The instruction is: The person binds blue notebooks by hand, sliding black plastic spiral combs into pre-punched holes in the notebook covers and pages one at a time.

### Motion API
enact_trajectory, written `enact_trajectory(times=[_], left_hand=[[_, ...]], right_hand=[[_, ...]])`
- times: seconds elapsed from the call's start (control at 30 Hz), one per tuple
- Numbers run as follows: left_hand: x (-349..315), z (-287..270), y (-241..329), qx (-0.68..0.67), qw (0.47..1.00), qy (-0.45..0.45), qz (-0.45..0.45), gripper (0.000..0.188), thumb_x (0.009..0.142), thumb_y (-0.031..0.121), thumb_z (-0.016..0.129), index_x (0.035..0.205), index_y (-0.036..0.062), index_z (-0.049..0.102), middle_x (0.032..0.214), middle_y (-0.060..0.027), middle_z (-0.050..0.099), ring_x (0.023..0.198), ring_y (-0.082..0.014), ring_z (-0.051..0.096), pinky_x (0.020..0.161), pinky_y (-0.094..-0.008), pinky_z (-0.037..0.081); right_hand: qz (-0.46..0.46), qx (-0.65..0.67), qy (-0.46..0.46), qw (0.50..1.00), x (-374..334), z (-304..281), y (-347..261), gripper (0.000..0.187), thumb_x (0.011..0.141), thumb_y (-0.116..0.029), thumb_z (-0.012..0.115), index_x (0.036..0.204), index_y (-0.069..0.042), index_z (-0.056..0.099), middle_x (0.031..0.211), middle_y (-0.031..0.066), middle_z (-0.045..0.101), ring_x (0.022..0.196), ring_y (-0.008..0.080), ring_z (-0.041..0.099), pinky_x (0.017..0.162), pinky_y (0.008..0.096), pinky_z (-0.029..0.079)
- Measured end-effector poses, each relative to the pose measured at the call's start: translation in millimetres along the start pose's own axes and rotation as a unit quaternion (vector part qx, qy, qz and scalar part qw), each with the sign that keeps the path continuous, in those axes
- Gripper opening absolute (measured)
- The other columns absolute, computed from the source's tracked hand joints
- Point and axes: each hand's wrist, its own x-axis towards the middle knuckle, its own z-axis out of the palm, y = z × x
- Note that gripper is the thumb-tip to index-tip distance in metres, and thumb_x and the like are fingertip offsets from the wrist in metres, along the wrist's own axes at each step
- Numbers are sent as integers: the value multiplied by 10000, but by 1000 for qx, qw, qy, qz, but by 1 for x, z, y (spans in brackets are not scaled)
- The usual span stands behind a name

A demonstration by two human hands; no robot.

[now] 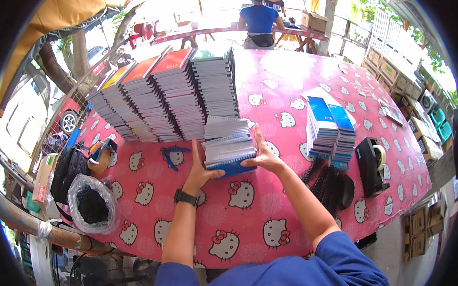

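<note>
A short pile of spiral notebooks (228, 145) with blue covers stands on the pink cartoon-cat tablecloth (242, 223) before me. My left hand (199, 169) presses flat against the pile's left side, a black watch on its wrist. On the other side, my right hand (262, 152) clasps the pile, fingers up along its edge. Just behind the pile rise several tall stacks of notebooks (172, 94) with red, orange and dark covers.
A blue-covered booklet stack (330, 129) stands to the right, black spiral bindings (327, 182) below it and a black tape dispenser (370, 166) beyond. Blue scissors (171, 156), a black bag (68, 171) and a plastic bag (92, 203) lie left. A person in blue (259, 21) sits beyond.
</note>
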Motion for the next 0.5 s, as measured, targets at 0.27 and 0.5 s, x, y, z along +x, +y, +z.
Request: enact_trajectory(times=[0.27,0.5], left_hand=[[-11,11,12,-66,993,15,-98,1319,566,40,856,1485,161,-84,1440,-136,308,1314,-260,340,1036,-397,378],[-12,4,-19,-28,999,20,-10,1246,585,21,835,1471,51,-41,1383,-157,368,1254,-254,413,1023,-375,392]], right_hand=[[-35,-275,17,961,11,11,-48,1236,669,-662,682,1473,-18,-1,1529,232,88,1426,356,34,1136,511,70],[8,-492,-53,869,49,39,-88,903,869,-652,417,1442,16,214,1532,192,127,1432,306,87,1096,599,146]])
